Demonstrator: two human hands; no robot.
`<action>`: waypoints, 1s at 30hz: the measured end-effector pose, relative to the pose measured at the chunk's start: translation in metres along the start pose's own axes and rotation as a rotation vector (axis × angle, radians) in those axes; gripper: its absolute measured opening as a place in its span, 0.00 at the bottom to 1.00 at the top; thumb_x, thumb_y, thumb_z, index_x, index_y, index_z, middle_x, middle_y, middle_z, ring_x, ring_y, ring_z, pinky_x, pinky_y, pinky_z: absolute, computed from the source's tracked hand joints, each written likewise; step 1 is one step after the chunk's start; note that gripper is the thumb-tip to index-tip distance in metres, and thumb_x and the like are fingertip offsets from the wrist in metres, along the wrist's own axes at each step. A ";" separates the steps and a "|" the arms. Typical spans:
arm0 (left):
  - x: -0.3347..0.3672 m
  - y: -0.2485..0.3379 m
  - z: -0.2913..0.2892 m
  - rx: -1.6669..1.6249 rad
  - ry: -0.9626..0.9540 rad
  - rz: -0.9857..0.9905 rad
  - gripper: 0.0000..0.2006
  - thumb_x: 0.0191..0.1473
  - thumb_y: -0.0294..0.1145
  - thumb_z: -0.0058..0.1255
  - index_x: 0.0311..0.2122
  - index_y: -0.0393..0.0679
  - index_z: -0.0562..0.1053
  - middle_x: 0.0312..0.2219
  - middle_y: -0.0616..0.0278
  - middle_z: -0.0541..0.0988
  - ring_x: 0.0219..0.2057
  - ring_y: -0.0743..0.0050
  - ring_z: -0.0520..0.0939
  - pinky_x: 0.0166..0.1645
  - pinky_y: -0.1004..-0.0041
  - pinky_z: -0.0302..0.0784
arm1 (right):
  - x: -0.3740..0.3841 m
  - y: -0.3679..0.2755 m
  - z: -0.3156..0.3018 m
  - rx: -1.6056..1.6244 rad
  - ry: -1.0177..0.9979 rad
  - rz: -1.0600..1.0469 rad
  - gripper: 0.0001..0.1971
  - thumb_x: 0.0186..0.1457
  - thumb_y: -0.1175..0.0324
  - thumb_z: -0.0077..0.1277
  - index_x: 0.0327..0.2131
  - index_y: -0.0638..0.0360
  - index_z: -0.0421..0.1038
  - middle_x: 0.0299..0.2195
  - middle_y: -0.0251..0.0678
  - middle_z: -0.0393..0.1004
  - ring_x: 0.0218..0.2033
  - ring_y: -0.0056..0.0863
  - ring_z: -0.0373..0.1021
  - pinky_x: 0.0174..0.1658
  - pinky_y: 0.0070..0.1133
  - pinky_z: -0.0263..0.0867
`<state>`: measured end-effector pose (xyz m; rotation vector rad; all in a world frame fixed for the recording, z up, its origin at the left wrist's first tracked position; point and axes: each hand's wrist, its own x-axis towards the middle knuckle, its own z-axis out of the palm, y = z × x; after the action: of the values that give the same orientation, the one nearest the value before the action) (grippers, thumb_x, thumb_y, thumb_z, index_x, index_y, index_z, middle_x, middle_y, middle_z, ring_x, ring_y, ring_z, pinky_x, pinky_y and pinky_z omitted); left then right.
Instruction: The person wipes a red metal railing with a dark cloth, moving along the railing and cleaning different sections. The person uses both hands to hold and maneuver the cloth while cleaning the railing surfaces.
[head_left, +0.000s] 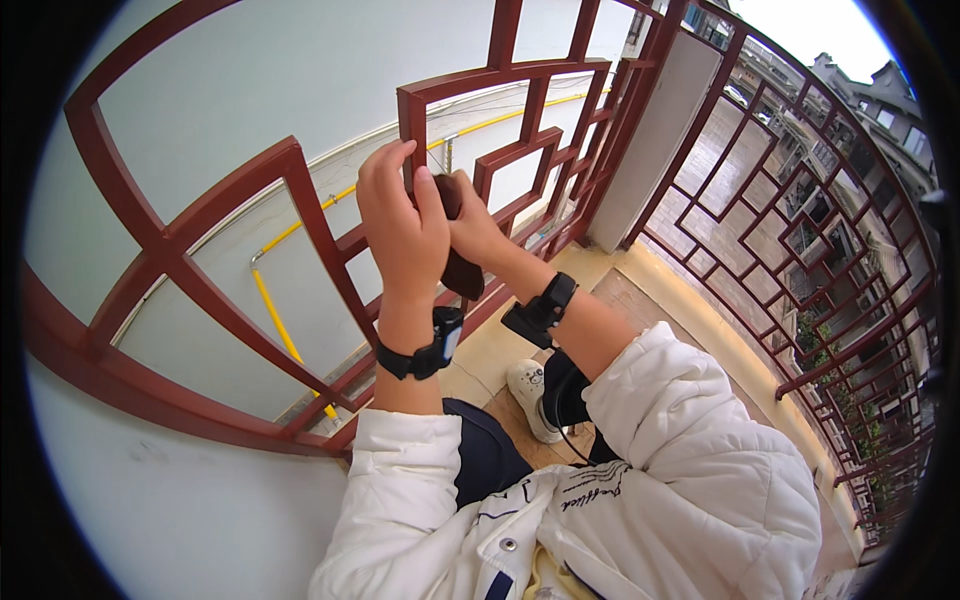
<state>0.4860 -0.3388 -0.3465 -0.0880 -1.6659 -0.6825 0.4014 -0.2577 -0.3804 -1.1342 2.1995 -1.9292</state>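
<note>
My left hand (403, 225) is up at a dark red lattice window frame (412, 120), with its fingers on one side of an upright bar and the thumb on the other. Close beside it, my right hand (474, 225) is closed on a dark brown cloth (463, 275). The cloth's lower end hangs below the hands, and its upper part shows between them. How much of it lies against the bar is hidden by my fingers. Both wrists carry black bands with small devices.
Behind the lattice, a yellow pipe (278, 315) runs along a pale wall (250, 70). To the right stand a white pillar (655, 140) and a second lattice railing (740, 190) above a paved yard. My white shoe (532, 400) rests on the tiled floor below.
</note>
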 end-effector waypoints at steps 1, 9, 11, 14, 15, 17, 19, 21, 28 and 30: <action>0.003 0.000 0.001 -0.036 -0.015 -0.077 0.15 0.62 0.30 0.46 0.53 0.39 0.68 0.49 0.52 0.72 0.50 0.53 0.75 0.55 0.61 0.70 | -0.006 0.008 0.000 -0.143 -0.004 0.032 0.25 0.48 0.68 0.59 0.47 0.63 0.59 0.41 0.55 0.75 0.45 0.50 0.75 0.46 0.33 0.70; 0.020 0.011 0.015 0.209 -0.070 -0.232 0.25 0.57 0.31 0.56 0.57 0.40 0.63 0.49 0.52 0.70 0.45 0.56 0.80 0.46 0.64 0.80 | -0.016 0.007 -0.015 -0.529 -0.179 -0.203 0.24 0.44 0.70 0.60 0.45 0.62 0.63 0.37 0.49 0.77 0.41 0.51 0.73 0.46 0.34 0.69; 0.023 0.012 0.021 0.227 -0.049 -0.254 0.26 0.56 0.30 0.57 0.58 0.40 0.62 0.48 0.51 0.71 0.44 0.57 0.80 0.46 0.65 0.80 | -0.020 0.009 -0.023 -0.720 -0.241 -0.459 0.18 0.46 0.72 0.58 0.42 0.57 0.67 0.36 0.39 0.76 0.42 0.42 0.73 0.55 0.34 0.64; 0.030 0.009 0.028 0.115 -0.041 -0.430 0.29 0.55 0.30 0.59 0.59 0.40 0.60 0.46 0.51 0.73 0.42 0.60 0.81 0.45 0.67 0.79 | -0.016 0.017 -0.038 -1.160 -0.176 -0.700 0.12 0.50 0.73 0.55 0.40 0.54 0.67 0.36 0.33 0.75 0.43 0.34 0.73 0.63 0.42 0.54; 0.036 0.005 0.025 0.009 -0.061 -0.534 0.29 0.54 0.30 0.59 0.59 0.40 0.60 0.45 0.51 0.74 0.42 0.61 0.81 0.45 0.67 0.79 | -0.012 0.021 -0.043 -1.269 -0.240 -0.660 0.14 0.50 0.74 0.54 0.41 0.52 0.67 0.39 0.30 0.74 0.48 0.28 0.71 0.64 0.46 0.48; 0.041 0.001 0.023 -0.081 -0.063 -0.652 0.28 0.54 0.29 0.60 0.57 0.39 0.61 0.42 0.51 0.78 0.42 0.63 0.81 0.47 0.68 0.77 | -0.006 0.027 -0.047 -1.361 -0.230 -0.731 0.13 0.49 0.73 0.55 0.40 0.52 0.67 0.35 0.30 0.73 0.45 0.30 0.71 0.65 0.46 0.48; 0.039 0.000 0.023 0.021 -0.073 -0.602 0.27 0.53 0.29 0.60 0.55 0.40 0.61 0.43 0.51 0.77 0.42 0.63 0.81 0.47 0.67 0.77 | -0.004 0.033 -0.043 -1.370 -0.179 -0.712 0.12 0.49 0.73 0.55 0.37 0.53 0.67 0.31 0.31 0.72 0.41 0.31 0.72 0.65 0.47 0.47; 0.036 0.000 0.027 0.110 -0.057 -0.577 0.24 0.53 0.29 0.59 0.52 0.39 0.61 0.43 0.51 0.78 0.43 0.61 0.81 0.49 0.64 0.76 | -0.007 0.038 -0.032 -1.269 -0.080 -0.699 0.12 0.47 0.73 0.56 0.35 0.54 0.66 0.27 0.32 0.70 0.37 0.32 0.72 0.63 0.46 0.49; 0.030 0.009 0.040 0.411 0.048 -0.493 0.23 0.55 0.33 0.59 0.52 0.36 0.65 0.45 0.48 0.79 0.45 0.53 0.81 0.51 0.62 0.75 | -0.012 0.054 -0.029 -0.735 0.054 -0.832 0.09 0.48 0.73 0.53 0.34 0.54 0.65 0.30 0.33 0.71 0.43 0.33 0.70 0.59 0.38 0.54; 0.032 0.013 0.039 0.455 0.031 -0.493 0.23 0.55 0.34 0.59 0.52 0.35 0.67 0.45 0.47 0.79 0.45 0.52 0.81 0.51 0.63 0.75 | -0.007 0.057 -0.045 -0.951 -0.092 -0.913 0.12 0.48 0.72 0.53 0.37 0.54 0.65 0.34 0.33 0.71 0.48 0.33 0.69 0.58 0.36 0.55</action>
<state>0.4499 -0.3199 -0.3140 0.6731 -1.7888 -0.6417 0.3572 -0.2164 -0.4220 -2.6079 2.8724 -0.6903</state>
